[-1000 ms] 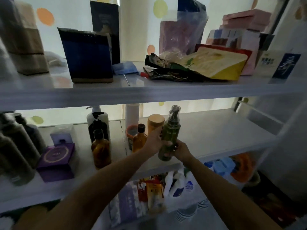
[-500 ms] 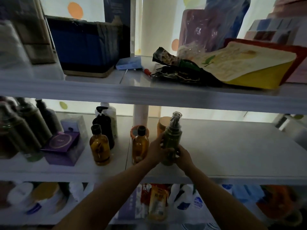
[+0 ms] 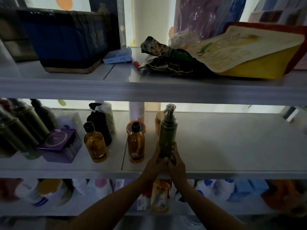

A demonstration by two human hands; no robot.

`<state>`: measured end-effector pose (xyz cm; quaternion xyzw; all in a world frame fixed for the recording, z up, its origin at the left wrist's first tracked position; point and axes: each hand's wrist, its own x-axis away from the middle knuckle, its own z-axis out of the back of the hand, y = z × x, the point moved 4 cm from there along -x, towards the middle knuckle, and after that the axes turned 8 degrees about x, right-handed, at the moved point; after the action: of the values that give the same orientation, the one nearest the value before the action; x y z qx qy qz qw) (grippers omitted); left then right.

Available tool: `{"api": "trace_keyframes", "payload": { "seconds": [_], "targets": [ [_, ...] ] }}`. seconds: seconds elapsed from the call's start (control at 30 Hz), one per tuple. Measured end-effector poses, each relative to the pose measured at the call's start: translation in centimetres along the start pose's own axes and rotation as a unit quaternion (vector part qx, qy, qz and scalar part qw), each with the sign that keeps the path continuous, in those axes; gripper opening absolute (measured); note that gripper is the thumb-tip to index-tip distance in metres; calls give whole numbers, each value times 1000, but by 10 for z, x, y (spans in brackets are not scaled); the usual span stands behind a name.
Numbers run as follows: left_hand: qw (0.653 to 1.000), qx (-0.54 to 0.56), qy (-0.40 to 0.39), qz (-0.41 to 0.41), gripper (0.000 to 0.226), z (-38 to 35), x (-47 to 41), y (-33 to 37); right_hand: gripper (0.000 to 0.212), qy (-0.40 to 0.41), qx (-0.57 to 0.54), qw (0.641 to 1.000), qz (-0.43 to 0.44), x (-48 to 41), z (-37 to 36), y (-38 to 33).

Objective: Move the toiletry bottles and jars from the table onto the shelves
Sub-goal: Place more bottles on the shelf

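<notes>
A tall green pump bottle (image 3: 167, 133) with a clear cap stands upright on the middle shelf (image 3: 224, 146). My left hand (image 3: 155, 161) and my right hand (image 3: 177, 165) both grip its lower part from either side. Just left of it stand two amber bottles with dark caps, one (image 3: 136, 143) close to my left hand, the other (image 3: 95, 143) further left. A black pump bottle (image 3: 99, 123), an orange-rimmed jar (image 3: 128, 128) and a tan-lidded jar (image 3: 158, 120) stand behind them.
Dark green bottles (image 3: 21, 128) and a purple box (image 3: 61, 145) fill the shelf's left end. The upper shelf carries a blue box (image 3: 66, 39) and a yellow pouch (image 3: 245, 52). The lower shelf (image 3: 116, 211) holds bags and packets. The middle shelf's right part is bare.
The green bottle went forward and down onto the middle shelf, both hands sliding lower on it. My view came closer to the shelves.
</notes>
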<state>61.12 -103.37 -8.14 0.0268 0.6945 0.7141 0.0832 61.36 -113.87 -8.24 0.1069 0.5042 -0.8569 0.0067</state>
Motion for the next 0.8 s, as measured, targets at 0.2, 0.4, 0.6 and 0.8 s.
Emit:
{"api": "trace_keyframes", "payload": {
  "seconds": [0.2, 0.4, 0.6, 0.8],
  "targets": [
    [999, -13, -1, 40, 77, -1, -18, 1, 65, -22, 24, 999, 12, -21, 2, 6],
    [999, 10, 15, 47, 75, -1, -36, 1, 62, -36, 13, 999, 13, -32, -2, 7],
    [998, -3, 27, 58, 64, -11, -46, 6, 63, -59, 21, 998, 3, -52, 5, 6],
    [998, -29, 31, 56, 66, -10, -57, 5, 60, -75, 20, 997, -10, -58, 7, 8]
  ]
}}
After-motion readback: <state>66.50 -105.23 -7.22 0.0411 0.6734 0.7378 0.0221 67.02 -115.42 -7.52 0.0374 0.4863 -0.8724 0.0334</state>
